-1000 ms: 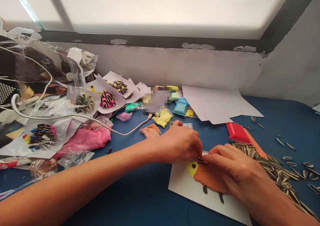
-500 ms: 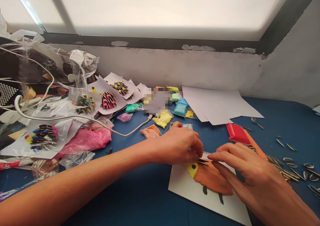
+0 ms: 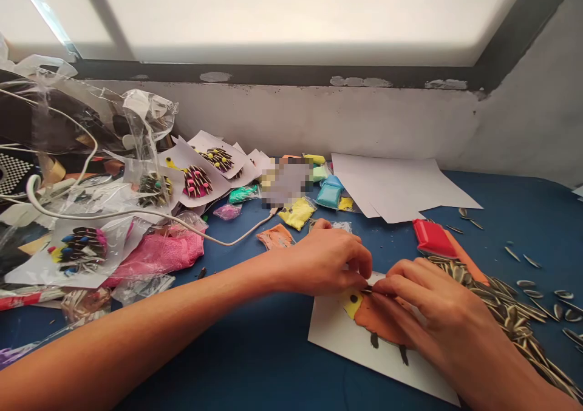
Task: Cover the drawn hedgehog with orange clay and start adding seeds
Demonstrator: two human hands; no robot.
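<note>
A white card (image 3: 334, 326) lies tilted on the blue table, bearing a flat clay animal: orange clay body (image 3: 382, 323), yellow clay head (image 3: 351, 305) with a dark eye, and two dark legs. Above the head, my left hand (image 3: 334, 259) has its fingers curled down at the card's far edge; what they grip is hidden. From the right, my right hand (image 3: 441, 308) covers part of the body. Its thumb and forefinger are pinched at a dark striped sunflower seed (image 3: 367, 289) on the body's front edge, close to my left fingertips.
A heap of sunflower seeds (image 3: 514, 323) spreads beside my right hand, near a red clay packet (image 3: 433, 238). White paper sheets (image 3: 392, 183) lie behind. Leftward are clay packets (image 3: 298, 213), a white cable (image 3: 150, 212), pink cloth (image 3: 159, 256) and finished seed-covered animal cards (image 3: 198, 180).
My right hand has moved left, its fingertips now meeting at the seed beside my left fingers and covering more of the orange body. My left hand has barely moved.
</note>
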